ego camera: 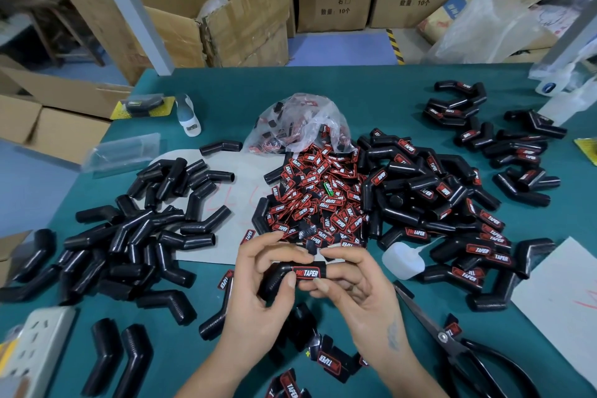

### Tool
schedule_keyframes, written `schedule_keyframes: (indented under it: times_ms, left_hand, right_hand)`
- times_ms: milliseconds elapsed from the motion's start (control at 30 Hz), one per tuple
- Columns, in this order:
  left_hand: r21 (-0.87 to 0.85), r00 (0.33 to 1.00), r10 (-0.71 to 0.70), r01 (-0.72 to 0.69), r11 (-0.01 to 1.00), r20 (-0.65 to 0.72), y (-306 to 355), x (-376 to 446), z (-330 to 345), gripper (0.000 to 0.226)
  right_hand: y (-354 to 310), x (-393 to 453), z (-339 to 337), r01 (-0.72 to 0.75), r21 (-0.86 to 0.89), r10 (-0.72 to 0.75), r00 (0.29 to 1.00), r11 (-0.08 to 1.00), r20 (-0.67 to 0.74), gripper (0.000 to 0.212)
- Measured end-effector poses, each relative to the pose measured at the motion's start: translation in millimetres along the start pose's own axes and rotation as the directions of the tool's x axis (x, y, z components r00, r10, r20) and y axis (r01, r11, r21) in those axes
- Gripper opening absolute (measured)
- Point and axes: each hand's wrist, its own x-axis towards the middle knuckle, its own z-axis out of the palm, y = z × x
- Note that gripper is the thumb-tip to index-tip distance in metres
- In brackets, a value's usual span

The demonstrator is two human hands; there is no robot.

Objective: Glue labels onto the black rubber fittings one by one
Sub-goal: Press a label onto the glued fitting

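Fingers of both hands pinching one black rubber fitting near the front edge of the surface — left hand gripping the bent end, thumb by the label's edge; right hand holding the straight end, thumb and forefinger closed on it. Red-and-black label seated flat on the fitting, lettering upright; probably being pressed down while glue sets. Progress, judged from the piles: labelled fittings heaped toward the right edge, more at the far right corner; bare fittings heaped toward the left edge, a few loose at the front left corner. Roughly halfway, perhaps a little past. Loose labels spilling from a plastic bag at centre — plenty left. White glue bottle lying just right of the hands; scissors at front right.
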Motion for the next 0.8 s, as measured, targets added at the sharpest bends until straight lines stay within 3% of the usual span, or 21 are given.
schedule_keyframes:
  times_ms: [233, 600, 800]
  left_hand:
    - [0.012, 0.999, -0.007, 0.007, 1.0, -0.044, -5.2, -1.8, 0.5, 0.061]
    - [0.121, 0.999, 0.026, -0.022, 0.992, -0.031, -2.4, -2.2, 0.7, 0.064]
    - [0.001, 0.999, -0.013, 0.013, 1.0, -0.042, 2.9, 0.1, 1.1, 0.061]
  right_hand:
    - [1.5, -1.3, 0.5, -0.016, -0.017, 0.017, 1.0, 1.0, 0.024, 0.038]
    - [-4.8, -1.4, 1.4, -0.07, -0.033, 0.071, 0.997, 0.997, 0.031, 0.031]
    - [-4.6, -0.6, 0.9, -0.078, -0.025, 0.076, 0.995, 0.997, -0.068, 0.034]
